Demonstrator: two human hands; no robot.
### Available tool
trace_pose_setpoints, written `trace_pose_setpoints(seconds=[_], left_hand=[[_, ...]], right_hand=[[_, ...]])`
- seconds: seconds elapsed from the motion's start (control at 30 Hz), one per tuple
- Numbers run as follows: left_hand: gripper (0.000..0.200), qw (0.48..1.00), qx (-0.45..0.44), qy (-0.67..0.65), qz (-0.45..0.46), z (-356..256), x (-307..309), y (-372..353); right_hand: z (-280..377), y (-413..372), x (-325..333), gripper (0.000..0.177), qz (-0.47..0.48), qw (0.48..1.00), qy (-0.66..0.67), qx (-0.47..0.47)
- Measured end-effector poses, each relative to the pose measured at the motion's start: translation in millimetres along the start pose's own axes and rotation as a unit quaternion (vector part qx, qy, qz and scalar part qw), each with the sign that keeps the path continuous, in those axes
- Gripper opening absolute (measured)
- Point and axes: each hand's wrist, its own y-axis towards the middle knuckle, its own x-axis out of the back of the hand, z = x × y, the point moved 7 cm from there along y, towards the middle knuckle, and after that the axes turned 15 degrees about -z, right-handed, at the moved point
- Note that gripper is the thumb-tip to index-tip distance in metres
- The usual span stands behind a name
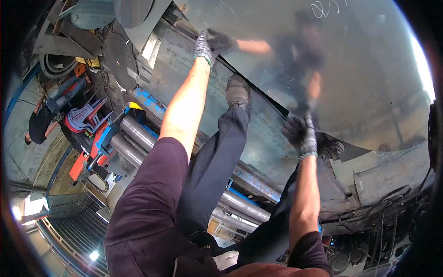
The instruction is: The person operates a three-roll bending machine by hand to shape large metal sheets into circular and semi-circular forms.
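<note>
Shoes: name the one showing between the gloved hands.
The left shoe: it shows between the left hand and right hand; the right shoe is outside them.

The shirt (152, 184) is a very dark plum, almost black, with short sleeves and soft creases. Beyond its sleeves, the left hand (203, 46) and the right hand (308, 141) wear matching knit gloves, speckled in grey, black and white, with close-fitting ribbed cuffs at the wrists. Beyond the shirt are loose trousers (207, 168) in dark navy or black, wrinkled at the knee and ankle. Farther from the shirt, the left shoe (237, 92) is dark grey to black, with a rounded toe and laces; the right shoe (331, 148) is dark too, partly hidden. Beside the shirt's front lies a small white piece (226, 260), too unclear to name, and near it some reddish-brown cloth (263, 270).
</note>
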Motion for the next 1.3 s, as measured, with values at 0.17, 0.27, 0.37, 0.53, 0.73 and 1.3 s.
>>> trace_pose_setpoints(seconds=[0.17,0.27,0.37,0.53,0.73,1.3], left_hand=[[0.045,0.999,0.024,0.035,0.009,-7,9,-16],[0.035,0.997,0.038,0.024,0.058,-6,14,-3],[0.025,0.994,0.061,-0.029,0.082,0,16,-3],[0.023,0.995,0.051,-0.065,0.056,3,30,15],[0.021,0.967,0.087,-0.118,0.209,28,21,-5],[0.026,0.979,0.095,-0.123,0.133,19,27,-97]], right_hand=[[-50,31,-124,0.097,0.04,0.993,0.103,0.045],[-61,45,-128,0.098,-0.02,0.988,0.14,0.062],[-61,37,-131,0.094,-0.031,0.987,0.135,0.085],[-69,29,-142,0.084,-0.098,0.961,0.245,0.084],[-74,46,-144,0.065,-0.063,0.95,0.27,0.142],[-59,25,-121,0.08,-0.003,0.946,0.269,0.178]])
